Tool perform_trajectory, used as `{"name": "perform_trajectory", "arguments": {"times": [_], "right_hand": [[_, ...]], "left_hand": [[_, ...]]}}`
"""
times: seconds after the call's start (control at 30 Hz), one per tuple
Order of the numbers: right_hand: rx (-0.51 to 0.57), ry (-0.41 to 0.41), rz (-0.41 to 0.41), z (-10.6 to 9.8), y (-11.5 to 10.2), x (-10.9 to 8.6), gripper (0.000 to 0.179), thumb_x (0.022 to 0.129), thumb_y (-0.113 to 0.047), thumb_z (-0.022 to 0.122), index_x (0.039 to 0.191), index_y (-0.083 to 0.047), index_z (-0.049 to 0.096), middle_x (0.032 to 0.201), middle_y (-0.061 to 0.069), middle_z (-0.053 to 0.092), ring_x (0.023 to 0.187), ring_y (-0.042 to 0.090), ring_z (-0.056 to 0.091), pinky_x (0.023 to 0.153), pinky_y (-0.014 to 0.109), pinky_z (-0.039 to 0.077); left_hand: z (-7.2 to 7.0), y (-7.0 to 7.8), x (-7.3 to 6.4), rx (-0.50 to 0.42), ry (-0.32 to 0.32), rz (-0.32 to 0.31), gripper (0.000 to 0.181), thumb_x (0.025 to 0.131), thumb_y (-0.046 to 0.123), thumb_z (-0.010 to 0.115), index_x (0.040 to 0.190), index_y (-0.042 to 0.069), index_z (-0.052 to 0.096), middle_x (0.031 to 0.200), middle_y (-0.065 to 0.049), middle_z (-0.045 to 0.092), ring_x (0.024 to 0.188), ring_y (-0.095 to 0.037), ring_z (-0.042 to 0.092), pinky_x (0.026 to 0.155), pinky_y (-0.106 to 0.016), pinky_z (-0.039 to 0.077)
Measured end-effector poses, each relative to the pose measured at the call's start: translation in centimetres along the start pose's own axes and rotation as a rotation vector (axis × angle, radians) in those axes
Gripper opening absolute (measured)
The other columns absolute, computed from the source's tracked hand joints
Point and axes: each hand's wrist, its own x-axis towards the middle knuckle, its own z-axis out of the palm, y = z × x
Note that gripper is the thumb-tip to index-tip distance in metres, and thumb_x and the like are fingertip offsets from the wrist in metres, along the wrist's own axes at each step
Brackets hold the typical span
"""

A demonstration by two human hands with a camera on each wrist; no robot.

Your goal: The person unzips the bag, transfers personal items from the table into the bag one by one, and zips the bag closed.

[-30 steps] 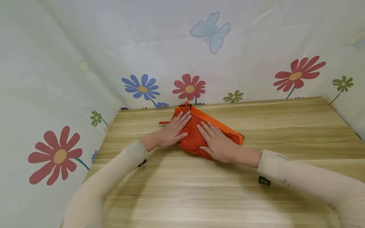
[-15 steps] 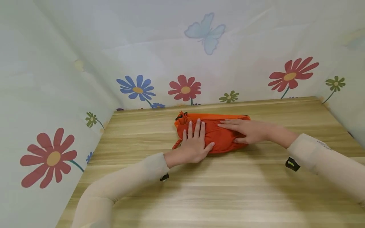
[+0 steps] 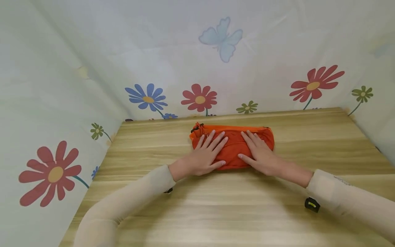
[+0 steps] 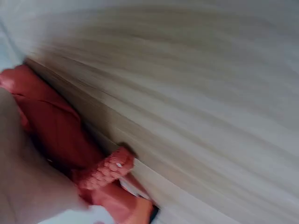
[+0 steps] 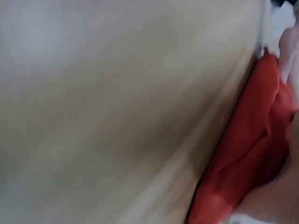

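Observation:
An orange-red zippered pouch (image 3: 236,149) lies flat near the back of the table, its bright orange zipper edge along the far side. My left hand (image 3: 205,156) rests on its left part with fingers spread and straight. On the right part lies my right hand (image 3: 262,156), fingers straight and pointing away. In the left wrist view a braided red cord loop (image 4: 107,170) sticks out from the pouch's end beside the left hand. The right wrist view shows the pouch's near side (image 5: 247,144) slightly creased under the right hand.
The wood-grain table (image 3: 234,206) reaches back to a white curtain (image 3: 262,51) printed with flowers and a butterfly. The curtain also runs along the left and right sides. Small black devices, such as the one (image 3: 312,204) under the right wrist, hang from both cuffs.
The pouch has turned from slanting to lying parallel to the table's back edge. Both hands have shifted over it, the right one first to its right end, then back inward.

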Motion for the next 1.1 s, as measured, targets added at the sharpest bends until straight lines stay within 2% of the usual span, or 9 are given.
{"name": "perform_trajectory", "arguments": {"times": [0.17,0.27,0.4,0.53,0.7,0.8,0.93,1.1], "right_hand": [[-0.042,0.033,-0.063,-0.5,2.4,0.0,0.081,0.102,-0.045,0.059,0.163,-0.007,0.022,0.167,0.021,0.018,0.152,0.044,0.019,0.119,0.064,0.022],[-0.050,0.011,-0.076,-0.9,2.8,-0.1,0.079,0.101,-0.049,0.058,0.162,-0.010,0.028,0.167,0.020,0.019,0.151,0.045,0.019,0.117,0.067,0.023],[-0.073,-0.010,-0.098,-1.0,2.3,-0.2,0.074,0.100,-0.050,0.060,0.158,-0.010,0.037,0.166,0.020,0.022,0.150,0.051,0.018,0.115,0.071,0.020],[-0.114,-0.022,-0.105,-0.8,1.7,-0.4,0.077,0.099,-0.054,0.059,0.158,-0.011,0.037,0.166,0.021,0.022,0.149,0.054,0.017,0.115,0.072,0.019],[-0.106,-0.049,-0.107,-0.8,1.8,-0.7,0.075,0.100,-0.052,0.057,0.160,-0.012,0.035,0.166,0.021,0.023,0.150,0.052,0.016,0.115,0.072,0.019],[-0.132,-0.058,-0.130,-1.1,2.1,-1.0,0.072,0.100,-0.048,0.059,0.159,-0.012,0.037,0.164,0.020,0.028,0.149,0.051,0.020,0.115,0.070,0.023],[-0.226,-0.042,-0.167,-1.5,2.1,-0.7,0.071,0.098,-0.048,0.063,0.154,-0.008,0.045,0.161,0.020,0.034,0.147,0.052,0.028,0.114,0.065,0.030],[-0.269,-0.026,-0.121,-1.3,1.2,-0.3,0.070,0.100,-0.052,0.058,0.152,-0.007,0.047,0.160,0.023,0.035,0.145,0.053,0.029,0.113,0.068,0.031]], "left_hand": [[0.7,2.2,1.3,0.019,0.023,-0.088,0.081,0.105,0.064,0.028,0.165,0.023,-0.008,0.171,-0.001,-0.015,0.155,-0.036,-0.014,0.118,-0.071,0.009],[0.6,2.4,1.5,0.033,0.028,-0.097,0.080,0.105,0.062,0.031,0.166,0.023,-0.001,0.172,-0.001,-0.008,0.156,-0.036,-0.012,0.119,-0.070,0.011],[-0.7,1.9,0.7,-0.025,0.006,-0.071,0.077,0.104,0.061,0.040,0.166,0.025,0.011,0.172,0.002,0.006,0.157,-0.032,-0.007,0.120,-0.067,0.014],[-1.8,1.8,0.6,-0.060,-0.007,-0.064,0.078,0.102,0.067,0.037,0.164,0.023,0.019,0.170,0.001,0.015,0.158,-0.031,0.000,0.119,-0.069,0.013],[-1.7,2.7,1.9,0.038,0.022,0.019,0.084,0.101,0.070,0.029,0.165,0.017,0.016,0.171,-0.004,0.014,0.158,-0.028,0.003,0.122,-0.063,0.005],[-1.3,3.1,2.5,0.141,0.014,0.067,0.076,0.105,0.062,0.030,0.165,0.017,0.019,0.170,-0.003,0.016,0.158,-0.023,0.008,0.125,-0.057,0.009],[-1.4,3.3,2.8,0.247,0.008,0.068,0.064,0.107,0.053,0.037,0.161,0.019,0.032,0.167,-0.001,0.026,0.157,-0.021,0.015,0.124,-0.055,0.016],[-1.7,3.6,3.3,0.207,0.037,0.098,0.060,0.106,0.054,0.040,0.152,0.017,0.047,0.164,-0.003,0.035,0.155,-0.023,0.022,0.123,-0.057,0.019]]}}
